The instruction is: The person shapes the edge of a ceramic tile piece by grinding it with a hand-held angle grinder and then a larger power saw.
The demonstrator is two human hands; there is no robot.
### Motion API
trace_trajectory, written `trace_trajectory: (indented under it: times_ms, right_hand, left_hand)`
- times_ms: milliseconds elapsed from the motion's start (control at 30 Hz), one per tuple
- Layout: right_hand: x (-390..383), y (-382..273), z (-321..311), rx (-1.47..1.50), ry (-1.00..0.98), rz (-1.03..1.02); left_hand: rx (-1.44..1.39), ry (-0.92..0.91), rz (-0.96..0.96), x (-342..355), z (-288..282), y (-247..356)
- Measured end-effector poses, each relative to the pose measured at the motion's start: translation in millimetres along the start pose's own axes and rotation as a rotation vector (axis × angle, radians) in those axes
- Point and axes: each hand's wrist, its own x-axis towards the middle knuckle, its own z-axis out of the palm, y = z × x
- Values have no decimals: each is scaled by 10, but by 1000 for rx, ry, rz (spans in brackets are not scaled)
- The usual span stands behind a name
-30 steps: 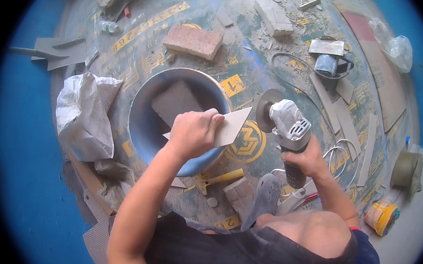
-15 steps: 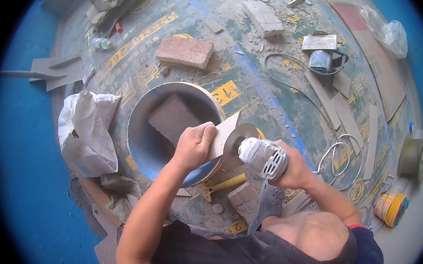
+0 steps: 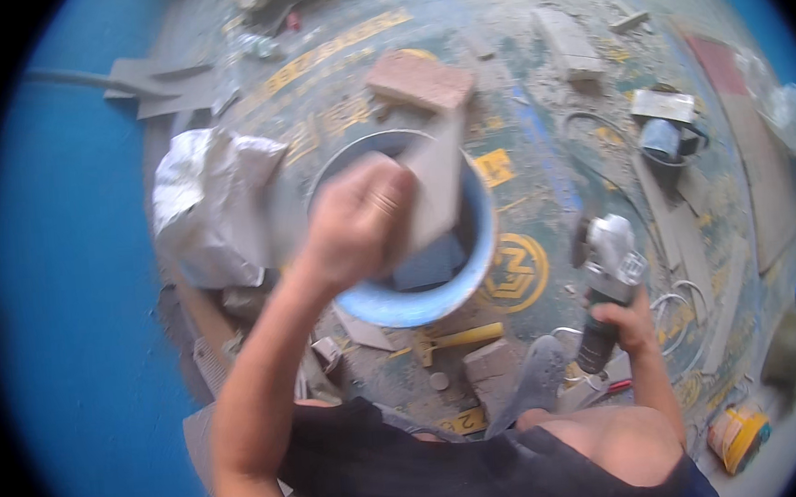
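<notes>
My left hand (image 3: 354, 219) grips a flat grey tile piece (image 3: 435, 181) and holds it raised over a blue basin (image 3: 476, 243); hand and tile are blurred by motion. A darker slab (image 3: 427, 265) lies inside the basin. My right hand (image 3: 629, 325) grips the body of a grey angle grinder (image 3: 607, 266), held off to the right of the basin with its disc end pointing away from me. The grinder is apart from the tile.
A reddish brick (image 3: 418, 79) lies beyond the basin and a crumpled white sack (image 3: 210, 206) to its left. A yellow-handled hammer (image 3: 455, 339), a stone block (image 3: 491, 364) and my shoe (image 3: 538, 377) sit near my knees. Cables, tile strips and a yellow tape roll (image 3: 739, 437) lie right.
My left hand has lifted the tile piece up and away from the grinder, over the basin. My right hand has pulled the grinder back to the right.
</notes>
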Motion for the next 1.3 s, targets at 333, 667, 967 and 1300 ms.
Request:
trace_trajectory:
  times_ms: [333,667,967,1300]
  right_hand:
    - [-406,83,-25,-79,126,60]
    - [-460,-20,-49,-127,121,23]
    - [-563,64,169,-122,164,40]
    - [-529,87,-25,-101,191,57]
  left_hand:
    - [-30,299,-600,-1704,-1425,-1790]
    - [922,-794,112,-1734,-197,-2161]
    - [793,-655,308,-1843,27,-2552]
    - [593,468,-928,-3141,-473,-2465]
